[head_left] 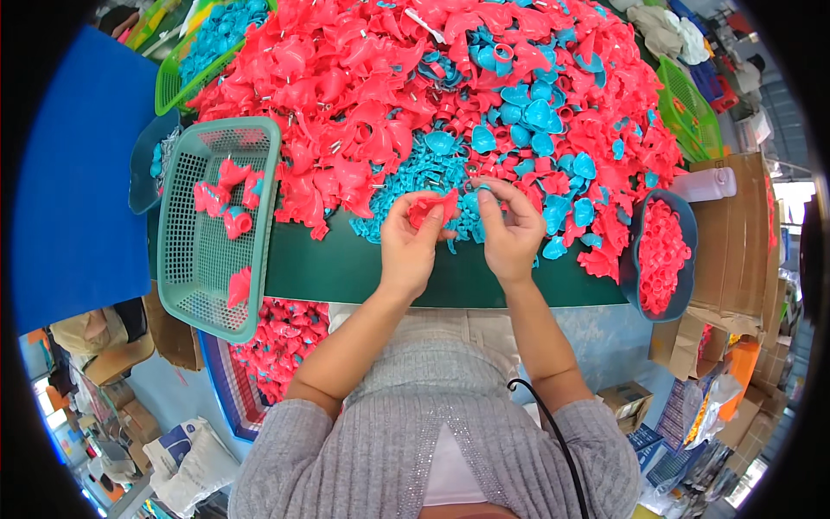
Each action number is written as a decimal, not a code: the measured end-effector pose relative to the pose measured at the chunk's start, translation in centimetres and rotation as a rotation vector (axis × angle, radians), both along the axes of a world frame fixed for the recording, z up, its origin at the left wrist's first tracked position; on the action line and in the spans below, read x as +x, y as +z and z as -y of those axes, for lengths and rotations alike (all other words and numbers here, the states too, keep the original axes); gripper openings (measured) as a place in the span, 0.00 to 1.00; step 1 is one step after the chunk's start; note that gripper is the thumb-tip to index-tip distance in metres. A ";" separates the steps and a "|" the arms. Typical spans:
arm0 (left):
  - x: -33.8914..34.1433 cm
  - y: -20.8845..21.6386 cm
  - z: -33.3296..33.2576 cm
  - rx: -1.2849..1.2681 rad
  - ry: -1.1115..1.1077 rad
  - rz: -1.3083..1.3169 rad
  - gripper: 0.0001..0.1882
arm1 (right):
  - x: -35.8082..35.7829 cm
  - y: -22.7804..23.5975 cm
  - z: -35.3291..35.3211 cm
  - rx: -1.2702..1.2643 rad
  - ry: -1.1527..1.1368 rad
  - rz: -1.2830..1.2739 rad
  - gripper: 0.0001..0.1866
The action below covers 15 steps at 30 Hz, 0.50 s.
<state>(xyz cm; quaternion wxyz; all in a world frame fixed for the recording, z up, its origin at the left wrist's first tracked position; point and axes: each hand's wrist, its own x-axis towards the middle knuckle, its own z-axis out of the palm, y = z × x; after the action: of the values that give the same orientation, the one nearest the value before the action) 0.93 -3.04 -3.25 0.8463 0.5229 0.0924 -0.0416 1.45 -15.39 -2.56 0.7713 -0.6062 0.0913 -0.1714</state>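
Observation:
Over the near edge of the green table, both my hands are held close together. My left hand (410, 246) pinches a pinkish-red plastic shell piece (435, 205) between thumb and fingers. A short gap to the right, my right hand (513, 232) has its thumb and forefinger closed together; a bit of blue shows at the tips, but I cannot tell whether it is held or lies behind. Just beyond the hands lies a heap of small blue plastic parts (399, 192). Large red shell pieces (346, 82) are piled behind it, with blue cup-shaped pieces (529, 117) among them.
At left, a green mesh basket (169, 251) holds several red-and-blue pieces. A dark blue tub (680, 294) of small red rings stands at the right edge, beside a lilac bottle (705, 184) and a cardboard box (735, 251). Below the table, a crate (216, 372) contains more red pieces.

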 end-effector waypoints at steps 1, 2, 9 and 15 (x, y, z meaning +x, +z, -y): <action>0.0 0.4 -0.5 -0.060 -0.076 -0.050 0.09 | 0.3 0.7 0.7 -0.442 0.043 0.190 0.07; -0.1 0.6 -0.8 -0.119 -0.150 -0.100 0.09 | 0.6 1.3 1.0 -0.884 0.087 0.381 0.08; -0.7 1.1 -0.9 -0.217 -0.189 -0.136 0.08 | 1.0 1.9 0.5 -1.098 0.115 0.616 0.15; -0.9 1.0 -0.7 -0.256 -0.156 -0.130 0.07 | 0.6 1.9 0.2 -1.158 0.117 0.622 0.14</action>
<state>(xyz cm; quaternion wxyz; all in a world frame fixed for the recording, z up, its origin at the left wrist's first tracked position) 0.01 -2.32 -2.24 0.8925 0.4125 0.1001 -0.1524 2.05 -15.56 -0.67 0.3192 -0.8492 -0.2757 -0.3177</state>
